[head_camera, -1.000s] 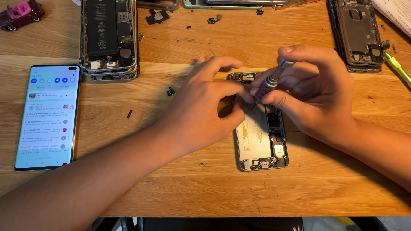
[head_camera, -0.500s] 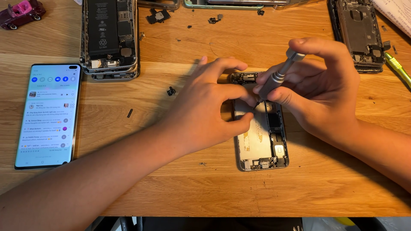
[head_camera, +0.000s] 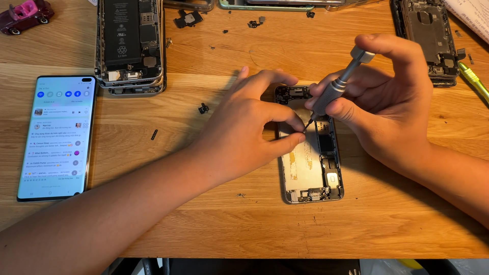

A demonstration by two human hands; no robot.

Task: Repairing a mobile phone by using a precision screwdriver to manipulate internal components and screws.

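Note:
An opened phone body [head_camera: 308, 168] with its insides bare lies on the wooden table [head_camera: 244, 224]. My left hand [head_camera: 249, 125] rests over its upper left part, thumb and forefinger pinched near the tip of a screwdriver. My right hand [head_camera: 389, 102] holds the grey metal screwdriver [head_camera: 333, 89] tilted, forefinger on its cap, tip down at the phone's upper middle. Whether my left fingers hold a small part is hidden.
A lit phone [head_camera: 55, 136] lies at the left. A stack of opened phones [head_camera: 130, 43] stands behind it, another opened phone [head_camera: 427, 38] at the back right. Small loose parts [head_camera: 204, 108] and screws are scattered. A toy car [head_camera: 25, 14] sits far left, a yellow-green tool [head_camera: 471, 76] far right.
My right hand has lifted and tilted the screwdriver more upright over the phone. My left hand's fingers have drawn together by the tip.

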